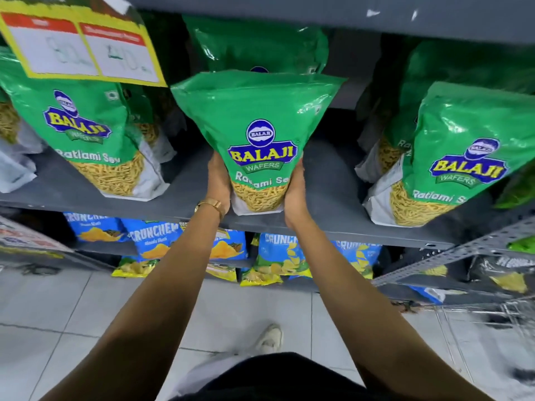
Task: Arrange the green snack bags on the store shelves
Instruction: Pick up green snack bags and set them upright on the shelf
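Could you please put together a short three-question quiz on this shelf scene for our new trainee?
1. True or false: both hands hold the middle green bag.
2. Which wrist wears the gold watch?
3. The bags on the shelf below are: A) red B) blue C) black.

Key:
1. True: the left hand and the right hand grip its lower sides.
2. The left.
3. B: blue bags.
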A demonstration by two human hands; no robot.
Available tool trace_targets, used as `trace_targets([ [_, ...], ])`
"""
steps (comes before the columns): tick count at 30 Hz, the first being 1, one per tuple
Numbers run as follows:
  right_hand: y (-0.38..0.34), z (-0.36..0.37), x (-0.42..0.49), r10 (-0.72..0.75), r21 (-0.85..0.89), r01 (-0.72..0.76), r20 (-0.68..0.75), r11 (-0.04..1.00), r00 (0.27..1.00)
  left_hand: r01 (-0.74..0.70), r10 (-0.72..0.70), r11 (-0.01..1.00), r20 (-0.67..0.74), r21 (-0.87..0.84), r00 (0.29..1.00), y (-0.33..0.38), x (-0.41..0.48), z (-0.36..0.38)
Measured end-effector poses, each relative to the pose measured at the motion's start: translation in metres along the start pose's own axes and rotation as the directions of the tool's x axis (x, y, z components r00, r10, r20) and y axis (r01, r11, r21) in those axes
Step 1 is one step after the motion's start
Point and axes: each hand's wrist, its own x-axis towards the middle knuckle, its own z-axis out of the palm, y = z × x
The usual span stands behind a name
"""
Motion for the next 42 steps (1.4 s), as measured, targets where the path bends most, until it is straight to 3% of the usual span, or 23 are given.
trace_targets([
  [7, 0.002, 0.007, -0.006, -0.004, 0.056, 0.006, -0.046, 0.998, 0.999, -0.033, 0.033, 0.999, -0.017, 0.007, 0.999, 0.005, -0.006, 0.005],
  [16, -0.016, 0.0, -0.026, -0.039, -0.008, 0.039, -0.078, 0.999, 0.996, -0.167, 0.183, 0.964, -0.062, 0.207, 0.981, 0.02, -0.016, -0.004],
  [20, -0.025, -0.012, -0.05, -0.173, 0.024, 0.18, -0.177, 0.983, 0.969, -0.205, 0.245, 0.954, -0.173, 0.218, 0.954, 0.017, -0.051, -0.011],
  [24, -0.022, -0.032, -0.093, -0.181, 0.001, 0.187, -0.246, 0.982, 0.952, -0.388, 0.423, 0.902, -0.213, 0.188, 0.881, -0.003, -0.108, -0.007],
  [27, -0.022, -0.053, -0.125, -0.212, -0.052, 0.206, -0.316, 0.977, 0.925, -0.498, 0.533, 0.837, -0.137, 0.226, 0.835, -0.022, -0.152, 0.011],
  [30, -0.03, -0.081, -0.142, -0.313, -0.123, 0.288, -0.396, 0.95, 0.863, -0.601, 0.607, 0.759, 0.062, 0.25, 0.792, -0.035, -0.185, 0.041],
  [34, -0.056, -0.134, -0.145, -0.468, -0.256, 0.396, -0.575, 0.882, 0.671, -0.593, 0.539, 0.783, 0.269, 0.19, 0.798, -0.038, -0.2, 0.082],
  [36, -0.065, -0.164, -0.134, -0.498, -0.317, 0.385, -0.599, 0.867, 0.627, -0.553, 0.488, 0.811, 0.3, 0.192, 0.819, -0.04, -0.197, 0.098],
  [38, -0.076, -0.189, -0.119, -0.456, -0.301, 0.343, -0.602, 0.89, 0.656, -0.516, 0.44, 0.832, 0.323, 0.204, 0.838, -0.045, -0.189, 0.116],
  [42, -0.105, -0.224, -0.082, -0.278, -0.25, 0.166, -0.527, 0.954, 0.803, -0.319, 0.238, 0.92, 0.321, 0.228, 0.917, -0.06, -0.167, 0.161],
])
